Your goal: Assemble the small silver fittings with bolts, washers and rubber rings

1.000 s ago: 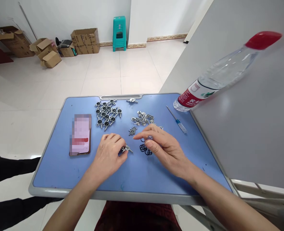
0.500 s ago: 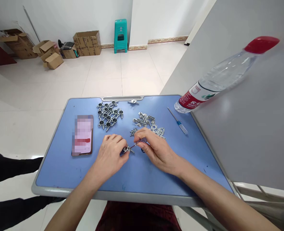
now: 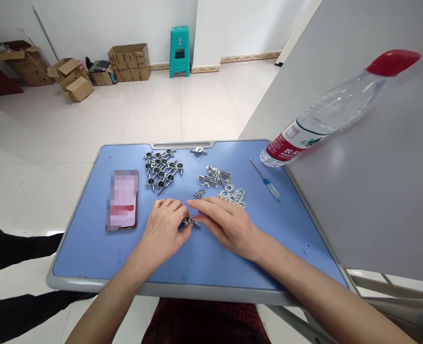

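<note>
My left hand is closed on a small metal fitting with a dark round centre, low over the table's front half. Part of the fitting is hidden behind the fingers. My right hand is just to its right, fingers stretched out and thumb apart, the fingertips close to the fitting. Whether anything sits under the right palm is hidden. Beyond the right hand are a small heap of tiny screws, flat metal plates and a pile of bolts.
Several similar fittings with black centres lie at the back left, and another metal piece near the far edge. A phone is on the left. A screwdriver and a water bottle are on the right.
My right hand's fingers have gone from a pinch on a thin tool to stretched out, reaching left over the fitting. The tool no longer shows. My left hand keeps its hold.
</note>
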`<action>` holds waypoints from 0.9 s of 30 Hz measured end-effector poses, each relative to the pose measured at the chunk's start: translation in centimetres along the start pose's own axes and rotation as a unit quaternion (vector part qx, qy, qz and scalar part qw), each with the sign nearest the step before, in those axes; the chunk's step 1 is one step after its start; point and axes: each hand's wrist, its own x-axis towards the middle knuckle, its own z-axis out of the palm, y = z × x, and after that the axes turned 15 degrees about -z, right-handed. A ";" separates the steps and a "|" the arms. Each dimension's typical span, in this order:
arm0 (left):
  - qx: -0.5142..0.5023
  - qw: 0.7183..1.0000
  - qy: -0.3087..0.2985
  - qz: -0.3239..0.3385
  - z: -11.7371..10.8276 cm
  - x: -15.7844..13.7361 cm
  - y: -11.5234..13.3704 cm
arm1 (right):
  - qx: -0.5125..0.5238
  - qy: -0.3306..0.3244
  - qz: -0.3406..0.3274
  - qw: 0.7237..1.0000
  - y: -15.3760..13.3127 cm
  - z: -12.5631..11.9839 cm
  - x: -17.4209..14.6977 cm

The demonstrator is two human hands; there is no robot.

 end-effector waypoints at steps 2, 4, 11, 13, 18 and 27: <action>-0.007 1.000 0.005 0.000 0.0 0.0 -0.1 | 0.007 -0.011 -0.014 1.000 -0.2 -0.1 0.1; -0.014 1.000 0.005 0.003 0.1 -0.1 -0.2 | 0.032 -0.027 -0.018 0.999 -0.3 -0.5 0.2; -0.002 1.000 0.005 -0.007 0.1 0.0 0.0 | -0.024 0.006 -0.012 1.000 -0.3 0.1 -0.1; -0.003 1.000 0.011 -0.009 0.1 0.1 0.0 | -0.062 0.018 -0.014 0.998 -0.4 0.5 -0.1; -0.002 1.000 -0.002 -0.009 0.0 0.1 0.1 | -0.107 0.035 -0.018 0.993 -0.6 0.7 0.3; 0.002 1.000 -0.005 -0.005 0.1 0.1 -0.1 | 0.038 0.008 -0.005 0.999 -0.4 -0.6 0.2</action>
